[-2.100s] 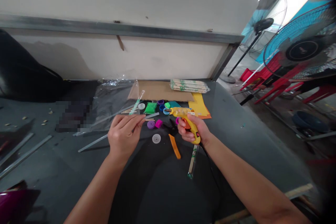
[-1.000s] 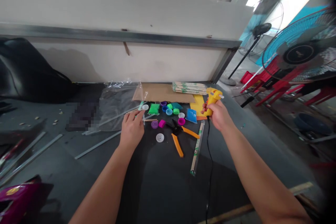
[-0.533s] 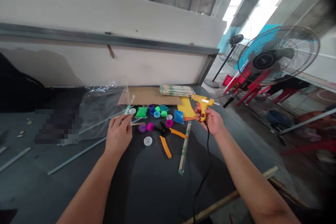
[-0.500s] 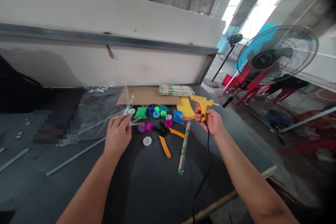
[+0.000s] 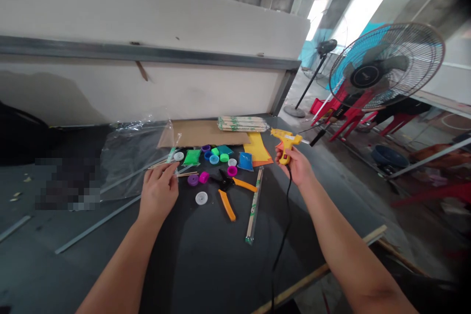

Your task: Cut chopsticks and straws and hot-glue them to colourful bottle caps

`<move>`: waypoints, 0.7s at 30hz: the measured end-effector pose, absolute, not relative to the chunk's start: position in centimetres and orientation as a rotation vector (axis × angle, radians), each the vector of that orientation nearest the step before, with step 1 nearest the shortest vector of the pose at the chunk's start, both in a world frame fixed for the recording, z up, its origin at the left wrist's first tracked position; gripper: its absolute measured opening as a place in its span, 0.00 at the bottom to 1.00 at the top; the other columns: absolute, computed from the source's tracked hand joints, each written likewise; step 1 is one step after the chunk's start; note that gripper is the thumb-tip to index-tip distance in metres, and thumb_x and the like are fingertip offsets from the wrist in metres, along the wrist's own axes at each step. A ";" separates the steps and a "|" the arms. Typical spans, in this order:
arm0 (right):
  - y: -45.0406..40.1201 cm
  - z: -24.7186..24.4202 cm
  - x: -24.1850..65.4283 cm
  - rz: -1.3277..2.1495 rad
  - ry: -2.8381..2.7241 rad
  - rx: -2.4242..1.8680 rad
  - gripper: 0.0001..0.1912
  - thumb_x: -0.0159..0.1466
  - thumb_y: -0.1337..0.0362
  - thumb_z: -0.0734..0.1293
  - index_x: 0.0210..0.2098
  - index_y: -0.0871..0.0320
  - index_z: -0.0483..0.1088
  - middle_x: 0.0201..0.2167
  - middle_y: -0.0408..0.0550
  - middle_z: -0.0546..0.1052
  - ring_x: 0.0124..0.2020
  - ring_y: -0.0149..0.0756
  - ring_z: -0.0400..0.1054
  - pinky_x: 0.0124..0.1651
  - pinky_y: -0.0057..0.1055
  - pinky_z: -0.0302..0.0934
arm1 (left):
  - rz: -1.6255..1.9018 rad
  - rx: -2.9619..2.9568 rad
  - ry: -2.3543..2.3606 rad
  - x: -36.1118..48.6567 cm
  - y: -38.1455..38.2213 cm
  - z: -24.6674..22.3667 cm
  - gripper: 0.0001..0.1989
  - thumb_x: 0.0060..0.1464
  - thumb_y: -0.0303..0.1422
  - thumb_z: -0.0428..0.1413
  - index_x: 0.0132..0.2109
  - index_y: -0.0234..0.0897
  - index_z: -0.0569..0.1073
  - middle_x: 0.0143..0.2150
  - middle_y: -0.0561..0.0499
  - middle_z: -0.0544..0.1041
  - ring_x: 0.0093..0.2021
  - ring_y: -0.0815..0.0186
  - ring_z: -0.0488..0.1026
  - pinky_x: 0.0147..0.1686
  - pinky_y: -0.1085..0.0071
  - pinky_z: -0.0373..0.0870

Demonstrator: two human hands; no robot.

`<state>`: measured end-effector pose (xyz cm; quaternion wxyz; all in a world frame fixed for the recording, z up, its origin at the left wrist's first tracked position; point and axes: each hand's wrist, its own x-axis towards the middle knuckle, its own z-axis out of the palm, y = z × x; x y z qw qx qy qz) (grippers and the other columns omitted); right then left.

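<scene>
My right hand (image 5: 297, 168) is shut around the grip of a yellow hot glue gun (image 5: 286, 141), raised at the far edge of the dark table, with a black cord (image 5: 284, 216) hanging from it. My left hand (image 5: 158, 192) lies over thin clear glue sticks (image 5: 121, 208), and I cannot tell if it grips them. Between my hands lie orange-handled pliers (image 5: 225, 192), a white bottle cap (image 5: 201, 198) and a tube of wooden sticks (image 5: 253, 206). Several coloured caps (image 5: 214, 159) lie beyond them.
Behind lie a green packet (image 5: 192, 157), a blue packet (image 5: 245, 161), yellow paper (image 5: 257, 148), cardboard (image 5: 202, 133), bundled chopsticks (image 5: 243, 123) and a plastic sheet (image 5: 136, 152). A wall panel (image 5: 147, 88) stands behind the table. A fan (image 5: 386, 66) and red chairs (image 5: 349, 115) stand right.
My right hand has carried the glue gun from above the caps to the right and up, its cord now trailing. My left hand has settled lower. The view has swung, shifting everything left.
</scene>
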<state>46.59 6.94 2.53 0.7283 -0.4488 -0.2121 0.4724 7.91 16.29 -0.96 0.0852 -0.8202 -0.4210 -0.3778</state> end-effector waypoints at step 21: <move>9.0 -0.8 55.0 0.409 -0.580 -2.071 0.08 0.57 0.64 0.66 0.26 0.62 0.72 0.21 0.49 0.75 0.24 0.36 0.71 0.25 0.27 0.62 | -1.114 -2.483 -1.354 8.5 15.2 -0.7 0.17 0.57 0.25 0.48 0.53 0.33 0.72 0.48 0.42 0.75 0.50 0.58 0.69 0.54 0.60 0.63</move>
